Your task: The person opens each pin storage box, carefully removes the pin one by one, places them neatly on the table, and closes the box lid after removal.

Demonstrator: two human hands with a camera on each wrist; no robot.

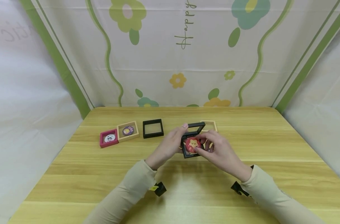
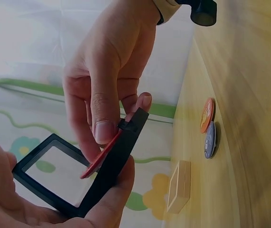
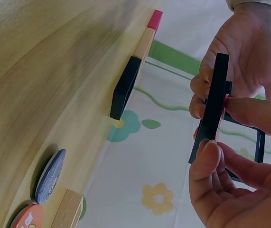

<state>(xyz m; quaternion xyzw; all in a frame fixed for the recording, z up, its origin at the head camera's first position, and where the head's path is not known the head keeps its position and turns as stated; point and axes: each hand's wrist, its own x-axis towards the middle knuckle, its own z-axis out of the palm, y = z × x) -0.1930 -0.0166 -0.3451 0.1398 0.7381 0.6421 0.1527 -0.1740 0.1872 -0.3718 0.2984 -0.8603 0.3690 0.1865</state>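
Observation:
My left hand (image 1: 170, 143) holds a small black hinged display frame (image 1: 196, 125) above the table, its lid swung up and its thumb near the lid. A round red badge (image 1: 193, 144) with a yellow star lies tilted over the lower half of the frame. My right hand (image 1: 221, 151) pinches this badge between thumb and fingers. Seen from the left wrist, the red badge (image 2: 99, 159) slants between the frame's two halves, under the right thumb. In the right wrist view the black frame (image 3: 213, 109) stands edge-on and hides most of the badge.
On the wooden table (image 1: 102, 186), a pink frame (image 1: 102, 143) and a light wooden frame (image 1: 136, 134) hold badges. A black frame (image 1: 153, 135) stands beside them. Another wooden frame (image 1: 212, 122) lies behind my hands. An orange badge (image 2: 207, 115) and a blue badge (image 2: 210, 140) lie near it.

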